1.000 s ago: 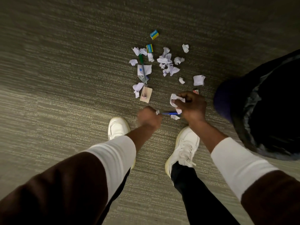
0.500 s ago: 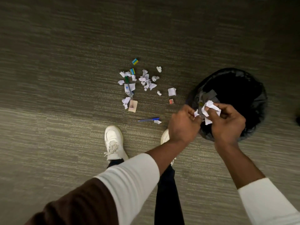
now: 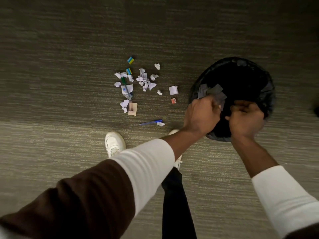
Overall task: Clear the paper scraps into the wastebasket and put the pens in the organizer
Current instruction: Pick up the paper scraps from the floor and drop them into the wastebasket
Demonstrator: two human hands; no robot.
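Note:
A black-lined wastebasket stands on the carpet at the right, with grey paper pieces lying inside near its left wall. Both my hands hover over its near rim: my left hand and my right hand, backs up, fingers curled under; the right one is blurred. No paper shows in either hand. White paper scraps lie scattered to the left. A blue pen lies near my foot beside one scrap. A green pen rests among the scraps. No organizer is in view.
Two small blue-and-yellow boxes, a red box and a tan card lie among the litter. My white shoe stands on the grey carpet just below the blue pen.
I rose from crouching at the scraps and swung to the basket. The white scraps in my right hand half a second ago are out of sight; both hands are lower over the basket.

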